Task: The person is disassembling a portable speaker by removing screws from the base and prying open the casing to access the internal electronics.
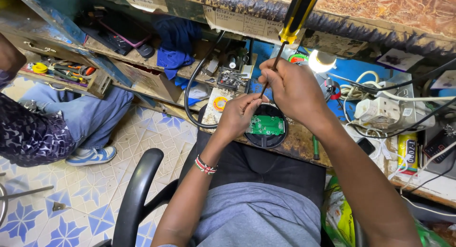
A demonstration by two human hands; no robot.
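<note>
— Where do the hands sit?

— At the near edge of the workbench (304, 142): the left hand (237, 116) left of the right hand (294, 88), both above a round housing (266, 133) with a circuit board (266, 125) inside it. A screwdriver (289, 31) rises from the right hand.

— And around them?

— A lamp (321, 61) stands behind the right hand, a power strip (380, 109) to its right. An open drawer (71, 73) lies far left; a seated person's leg (83, 116) is below it. A chair armrest (137, 194) sits left of the worker's lap.
</note>
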